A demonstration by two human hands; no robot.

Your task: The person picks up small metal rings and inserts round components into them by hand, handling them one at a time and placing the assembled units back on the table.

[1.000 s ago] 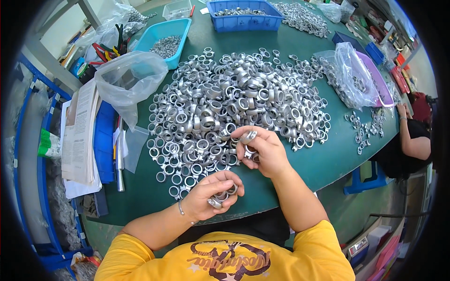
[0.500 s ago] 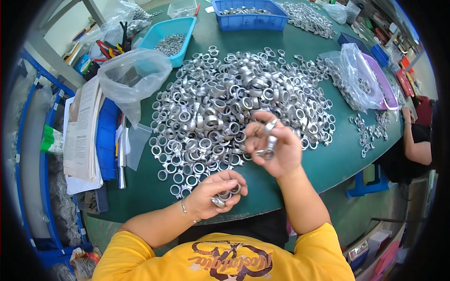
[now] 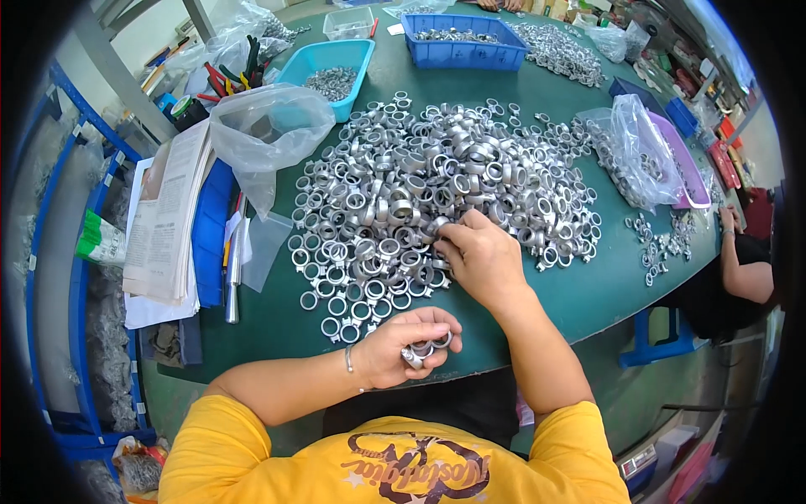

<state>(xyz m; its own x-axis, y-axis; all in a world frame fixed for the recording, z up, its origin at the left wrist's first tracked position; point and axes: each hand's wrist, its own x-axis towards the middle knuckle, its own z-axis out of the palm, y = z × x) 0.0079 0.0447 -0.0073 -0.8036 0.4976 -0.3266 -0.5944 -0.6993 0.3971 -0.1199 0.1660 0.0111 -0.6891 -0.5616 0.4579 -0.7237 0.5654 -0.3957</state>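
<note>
A broad heap of small silvery metal rings [image 3: 395, 181], each with a little lug, covers the middle of the green table. Close to the table's front edge, my left hand [image 3: 411, 346] is curled closed around a few metal rings [image 3: 428, 344], which show between thumb and fingers. My right hand [image 3: 483, 256] reaches palm down to the near side of the heap. Its fingers are bent together and their tips touch rings there; whatever they pinch is hidden by the hand.
Behind the heap stand a turquoise tray [image 3: 363, 80] and a blue bin [image 3: 466, 57] of small metal parts. Left are a clear plastic bag [image 3: 273, 126], papers [image 3: 164, 227] and pliers [image 3: 239, 76]. A purple tray [image 3: 688, 172] lies right, near another person's arm [image 3: 739, 256].
My right hand has turned palm down and lowered to the heap; the rings seen in it before no longer show. My left hand, still holding rings, has shifted slightly right.
</note>
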